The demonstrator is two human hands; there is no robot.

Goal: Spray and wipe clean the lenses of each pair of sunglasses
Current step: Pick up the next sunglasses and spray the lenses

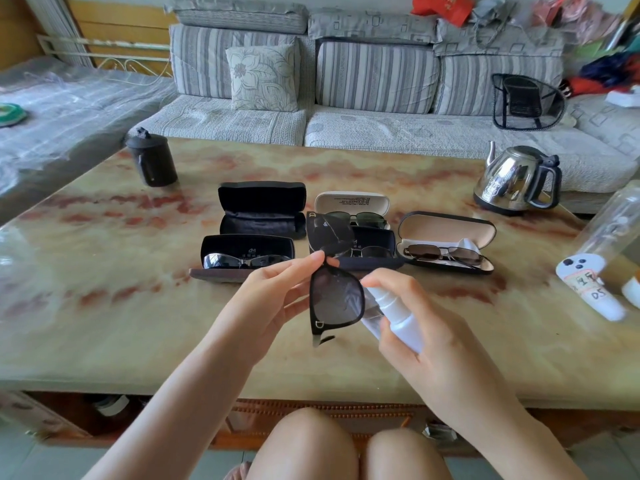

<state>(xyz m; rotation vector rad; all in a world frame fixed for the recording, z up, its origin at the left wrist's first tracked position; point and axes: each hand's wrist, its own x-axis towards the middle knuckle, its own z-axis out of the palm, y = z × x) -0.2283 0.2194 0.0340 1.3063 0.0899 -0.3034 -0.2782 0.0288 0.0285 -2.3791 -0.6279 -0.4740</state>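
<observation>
**Spray bottle at sunglasses over tabletop**

Marbled tabletop (pixel 104 306), striped sofa (pixel 374 77) behind, kettle (pixel 516 180) far right. Raised left hand (pixel 277 292), grip pinching black sunglasses (pixel 336 299) at the bridge, held on end above tabletop. The right hand (pixel 426 327) grip wraps round white spray bottle (pixel 398 317), nozzle just beside lens. Beyond them, open cases (pixel 446 230).
</observation>
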